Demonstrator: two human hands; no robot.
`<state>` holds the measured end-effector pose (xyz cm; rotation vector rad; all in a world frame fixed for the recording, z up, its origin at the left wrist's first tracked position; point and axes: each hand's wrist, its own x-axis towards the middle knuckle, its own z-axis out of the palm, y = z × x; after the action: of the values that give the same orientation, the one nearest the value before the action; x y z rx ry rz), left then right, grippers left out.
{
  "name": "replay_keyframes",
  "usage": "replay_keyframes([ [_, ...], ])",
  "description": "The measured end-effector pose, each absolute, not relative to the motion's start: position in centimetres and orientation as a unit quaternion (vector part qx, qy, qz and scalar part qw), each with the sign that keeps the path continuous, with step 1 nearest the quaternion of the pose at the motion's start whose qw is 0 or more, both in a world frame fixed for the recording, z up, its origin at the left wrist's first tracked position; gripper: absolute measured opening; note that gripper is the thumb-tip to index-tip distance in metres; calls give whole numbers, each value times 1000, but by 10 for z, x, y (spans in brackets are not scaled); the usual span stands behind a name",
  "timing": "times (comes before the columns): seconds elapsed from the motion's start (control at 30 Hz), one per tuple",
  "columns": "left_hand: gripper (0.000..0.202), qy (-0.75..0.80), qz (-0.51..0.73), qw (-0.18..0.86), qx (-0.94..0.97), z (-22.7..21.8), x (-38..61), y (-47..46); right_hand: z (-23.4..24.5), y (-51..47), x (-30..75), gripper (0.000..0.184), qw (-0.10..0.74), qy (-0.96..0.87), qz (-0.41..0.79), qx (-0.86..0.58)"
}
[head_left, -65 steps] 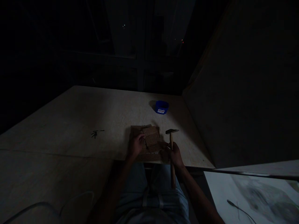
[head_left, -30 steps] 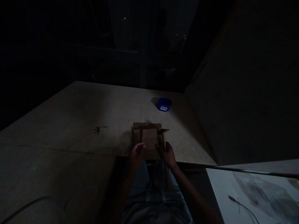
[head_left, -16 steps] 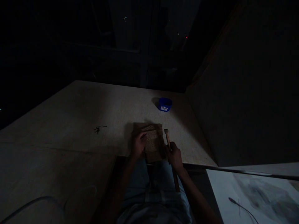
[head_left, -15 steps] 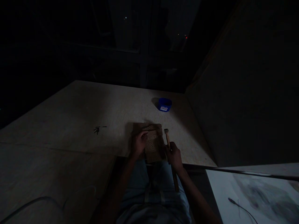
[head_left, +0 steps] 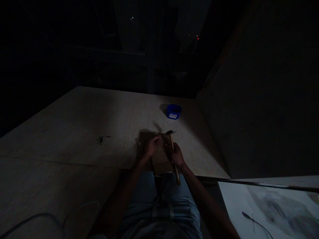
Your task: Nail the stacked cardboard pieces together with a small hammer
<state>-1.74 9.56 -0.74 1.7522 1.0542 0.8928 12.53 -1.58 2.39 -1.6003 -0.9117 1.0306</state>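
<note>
My right hand [head_left: 176, 156] is wrapped around the wooden handle of a hammer [head_left: 171, 141]. The hammer's dark head points away from me, over the far right part of a brown board-like piece [head_left: 159, 157] with many small marks or holes. On the left of that piece rests my left hand [head_left: 150, 146], its fingers drawn together near the far edge. Whatever is between those fingertips is too dark and small to make out. The brown piece lies at the table's near edge, in front of my lap, partly covered by both hands.
Several dark nails [head_left: 100, 140] lie loose on the pale table [head_left: 124, 113] to the left. A blue plastic tub [head_left: 173, 112] with a white label stands beyond the hammer. A dark panel [head_left: 261, 116] rises on the right. A cable [head_left: 256, 219] lies on a white surface at lower right.
My right hand has brought the hammer left and slightly up, so its head is now over the brown piece. My left hand has shifted a little toward the far edge and right.
</note>
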Motion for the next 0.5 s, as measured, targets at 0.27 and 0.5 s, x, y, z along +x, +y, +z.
replay_keyframes([
  [0.27,21,423,350,436,713,-23,-13,95,6,-19,126,40,490,-383,426,-658],
  [0.5,23,409,336,441,725,-29,-16,97,3,-19,126,36,495,-387,423,-653],
])
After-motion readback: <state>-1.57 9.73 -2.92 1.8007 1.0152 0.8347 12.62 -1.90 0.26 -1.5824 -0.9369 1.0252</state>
